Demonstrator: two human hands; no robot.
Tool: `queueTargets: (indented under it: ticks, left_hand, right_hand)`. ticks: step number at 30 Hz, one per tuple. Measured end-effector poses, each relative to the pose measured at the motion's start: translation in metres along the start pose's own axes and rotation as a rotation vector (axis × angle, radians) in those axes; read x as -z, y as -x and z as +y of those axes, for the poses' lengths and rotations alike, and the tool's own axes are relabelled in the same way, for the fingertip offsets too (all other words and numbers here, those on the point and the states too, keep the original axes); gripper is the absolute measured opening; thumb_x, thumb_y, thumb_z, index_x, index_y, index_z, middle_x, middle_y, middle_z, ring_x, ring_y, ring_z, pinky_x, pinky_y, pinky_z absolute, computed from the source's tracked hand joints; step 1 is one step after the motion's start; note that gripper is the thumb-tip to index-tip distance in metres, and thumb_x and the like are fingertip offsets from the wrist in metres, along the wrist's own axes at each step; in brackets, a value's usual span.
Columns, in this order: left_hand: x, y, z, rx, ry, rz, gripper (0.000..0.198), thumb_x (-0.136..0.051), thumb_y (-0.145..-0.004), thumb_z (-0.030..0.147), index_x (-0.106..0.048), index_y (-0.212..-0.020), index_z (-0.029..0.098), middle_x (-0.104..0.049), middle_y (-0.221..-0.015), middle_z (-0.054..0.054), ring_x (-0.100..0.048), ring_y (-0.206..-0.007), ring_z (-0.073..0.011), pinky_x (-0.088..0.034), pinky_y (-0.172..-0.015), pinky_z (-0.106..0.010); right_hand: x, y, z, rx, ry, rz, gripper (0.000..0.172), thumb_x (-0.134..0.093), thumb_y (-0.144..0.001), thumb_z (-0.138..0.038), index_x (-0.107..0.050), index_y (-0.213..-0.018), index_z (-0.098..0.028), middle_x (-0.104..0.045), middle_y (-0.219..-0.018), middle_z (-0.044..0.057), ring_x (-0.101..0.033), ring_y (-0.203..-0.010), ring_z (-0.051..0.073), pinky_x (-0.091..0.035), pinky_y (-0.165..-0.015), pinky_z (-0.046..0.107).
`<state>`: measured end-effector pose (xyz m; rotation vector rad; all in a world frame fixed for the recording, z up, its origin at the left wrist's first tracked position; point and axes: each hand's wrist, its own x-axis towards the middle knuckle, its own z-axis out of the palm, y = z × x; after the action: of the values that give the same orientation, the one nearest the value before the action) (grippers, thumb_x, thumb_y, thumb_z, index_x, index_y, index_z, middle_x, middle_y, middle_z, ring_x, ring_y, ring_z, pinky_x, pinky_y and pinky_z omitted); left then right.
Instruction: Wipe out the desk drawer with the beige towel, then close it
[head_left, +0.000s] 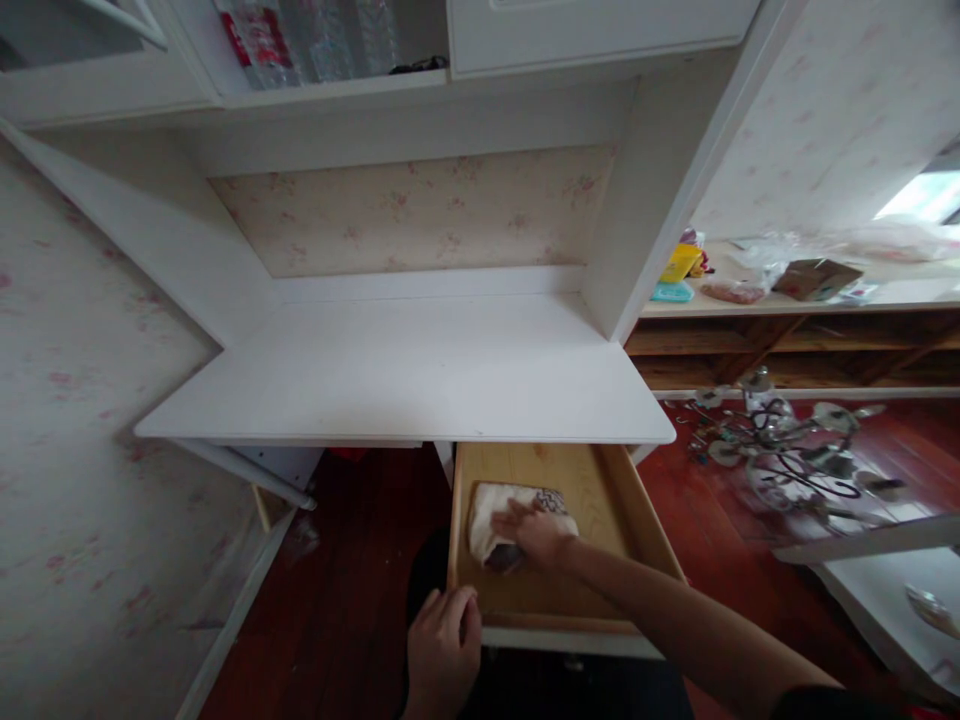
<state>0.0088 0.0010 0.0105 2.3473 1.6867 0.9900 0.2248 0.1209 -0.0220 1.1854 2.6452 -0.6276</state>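
A wooden drawer (pixel 615 604) is pulled out beneath the white desk (pixel 442 375). On the left side of its floor lies a folded cream cloth (pixel 487 510) with a grey patterned corner and a dark patch at the near edge. My right hand (pixel 534 532) rests flat on top of this cloth, fingers stretched out and slightly apart. Just outside the drawer's near left corner is my left hand (pixel 444 645), its fingers curled in loosely with nothing visible in them. Part of the cloth is hidden under the right hand.
Overhead, a white cabinet (pixel 600 40) holds plastic bottles (pixel 322 40) in its open shelf. To the right, a chandelier (pixel 787 440) lies on the red wooden floor (pixel 352 560). A low shelf unit (pixel 697 340) behind it carries bags and a cardboard box (pixel 816 280).
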Motion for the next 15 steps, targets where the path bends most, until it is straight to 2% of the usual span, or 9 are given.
queueTargets:
  ticks: [3,5,9,12,15]
  left_hand:
    - [0.001,-0.001,0.002,0.012,0.004,0.005,0.024,-0.040,-0.092,0.017,-0.062,-0.085,0.022,-0.068,-0.074,0.000,-0.064,-0.068,-0.0145,-0.047,-0.076,-0.029]
    - [0.001,-0.002,0.002,0.009,0.009,0.021,0.024,-0.039,-0.092,0.016,-0.062,-0.086,0.021,-0.067,-0.073,-0.001,-0.063,-0.067,-0.0145,-0.047,-0.075,-0.029]
    - [-0.001,-0.004,0.000,0.002,0.015,0.011,0.023,-0.039,-0.092,0.016,-0.062,-0.086,0.021,-0.066,-0.071,-0.001,-0.062,-0.065,-0.0153,-0.047,-0.072,-0.031]
    - [-0.004,-0.004,-0.001,0.016,0.022,0.005,0.023,-0.040,-0.093,0.017,-0.061,-0.087,0.021,-0.067,-0.075,-0.001,-0.063,-0.067,-0.0160,-0.046,-0.072,-0.031]
    - [-0.006,-0.001,-0.001,0.021,0.030,0.026,0.022,-0.040,-0.093,0.018,-0.061,-0.089,0.021,-0.069,-0.079,-0.001,-0.065,-0.071,-0.0161,-0.047,-0.077,-0.033]
  right_hand:
    - [0.020,-0.022,0.026,-0.276,0.003,-0.005,0.071,-0.040,-0.082,-0.007,-0.029,-0.146,-0.037,-0.026,-0.155,-0.001,-0.016,-0.142,0.032,-0.024,-0.105,0.066]
    - [0.032,-0.035,0.043,-0.376,-0.001,-0.030,0.075,-0.039,-0.082,-0.006,-0.024,-0.148,-0.038,-0.019,-0.157,-0.002,-0.013,-0.143,0.033,-0.025,-0.101,0.070]
    - [0.043,-0.051,0.063,-0.456,-0.006,-0.059,0.078,-0.041,-0.081,-0.005,-0.021,-0.148,-0.039,-0.013,-0.159,-0.002,-0.015,-0.142,0.034,-0.029,-0.098,0.070]
    - [0.042,-0.052,0.064,-0.481,-0.009,-0.058,0.079,-0.043,-0.080,-0.006,-0.020,-0.148,-0.040,-0.007,-0.159,-0.002,-0.013,-0.142,0.036,-0.027,-0.098,0.072]
    - [0.036,-0.042,0.060,-0.446,-0.018,-0.066,0.083,-0.045,-0.078,-0.006,-0.019,-0.149,-0.040,-0.007,-0.159,-0.002,-0.013,-0.142,0.038,-0.028,-0.098,0.072]
